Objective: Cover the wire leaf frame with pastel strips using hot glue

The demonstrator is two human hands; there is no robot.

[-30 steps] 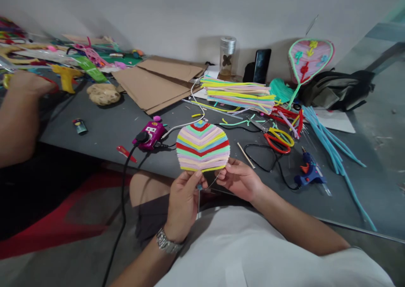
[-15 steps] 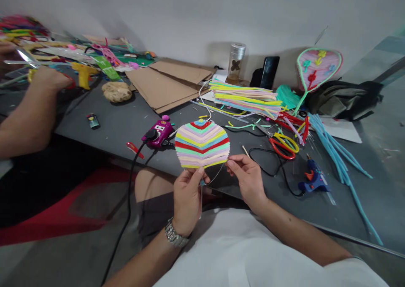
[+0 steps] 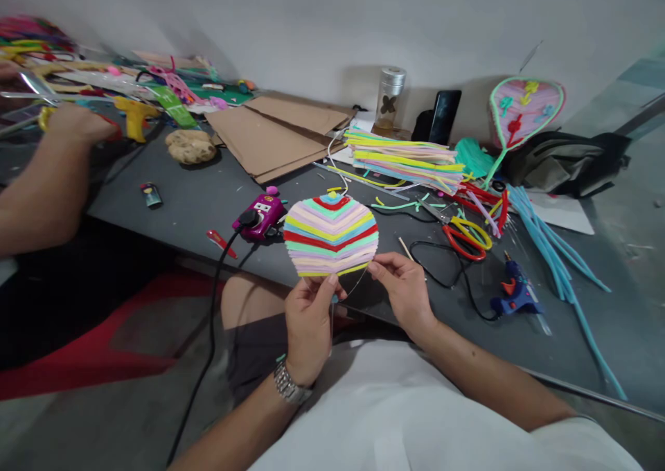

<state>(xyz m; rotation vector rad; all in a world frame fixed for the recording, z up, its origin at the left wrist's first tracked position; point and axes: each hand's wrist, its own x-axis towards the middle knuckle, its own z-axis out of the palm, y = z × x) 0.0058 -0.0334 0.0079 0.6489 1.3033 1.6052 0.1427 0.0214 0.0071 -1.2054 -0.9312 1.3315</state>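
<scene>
In the head view, the left hand [image 3: 310, 322] pinches the bottom of the stripy piece [image 3: 332, 239]. The right hand [image 3: 402, 284] has its fingertips closed on a thin wire [image 3: 358, 282] at the piece's lower right corner. The stripy piece is up by the front edge of the desk [image 3: 179, 215], near a purple plug box [image 3: 260, 216].

I can read no words or numbers from where I sit: the yellow label on the purple power socket [image 3: 261, 216] is too small for me to make out, as are the markings on the small dark object [image 3: 151, 195] and the green packet [image 3: 175, 106]; the bottle [image 3: 391, 100] bears a dark, roughly X-shaped mark
</scene>
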